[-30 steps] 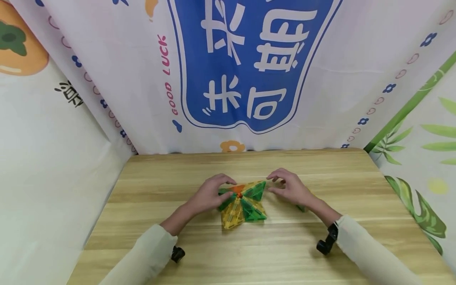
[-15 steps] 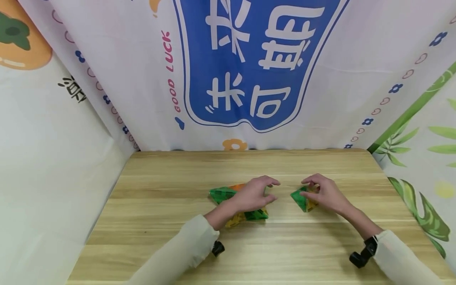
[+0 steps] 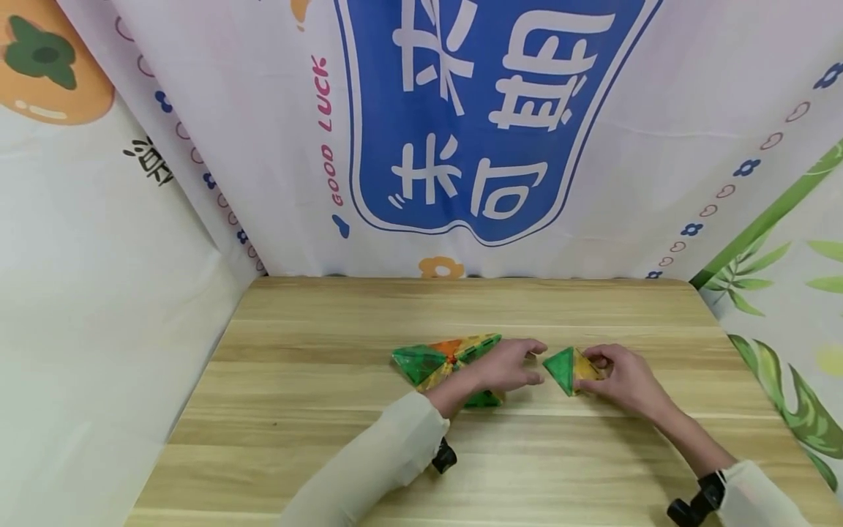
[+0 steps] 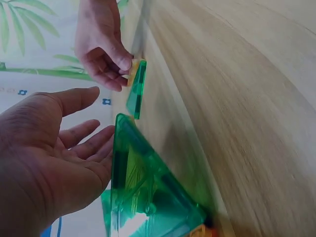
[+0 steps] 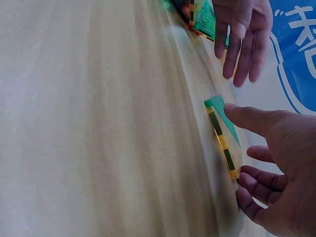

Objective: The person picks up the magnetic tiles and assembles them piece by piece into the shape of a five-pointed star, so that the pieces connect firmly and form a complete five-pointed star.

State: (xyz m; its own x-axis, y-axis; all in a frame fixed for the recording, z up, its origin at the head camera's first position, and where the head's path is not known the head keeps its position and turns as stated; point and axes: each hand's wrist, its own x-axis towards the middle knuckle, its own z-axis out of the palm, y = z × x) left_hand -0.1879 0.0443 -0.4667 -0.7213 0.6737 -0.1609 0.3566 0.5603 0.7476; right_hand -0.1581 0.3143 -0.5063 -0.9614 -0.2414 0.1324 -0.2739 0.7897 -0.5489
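Note:
Translucent magnetic tiles make up a star-like shape [image 3: 446,356] of green, yellow and orange triangles on the table. My left hand [image 3: 510,364] reaches over its right side, fingers and thumb apart, holding nothing. The wrist partly hides the shape. To the right lies a smaller piece of green and yellow triangular magnetic tiles [image 3: 560,369]. My right hand [image 3: 622,377] holds its yellow side between thumb and fingers. In the left wrist view, a raised green triangle [image 4: 148,192] of the star stands beside my left hand [image 4: 64,158], and the right thumb [image 4: 121,57] lies against the small piece.
The wooden table [image 3: 316,454] carries both tile pieces. A printed white cloth [image 3: 283,241] hangs along its back edge, with more cloth at the left and right sides. A black wrist camera [image 3: 694,505] sits on the right wrist.
Both hands have moved right. The left hand has left the star's left side and now reaches past its right side. The right hand has gone to the small green and yellow piece and taken hold.

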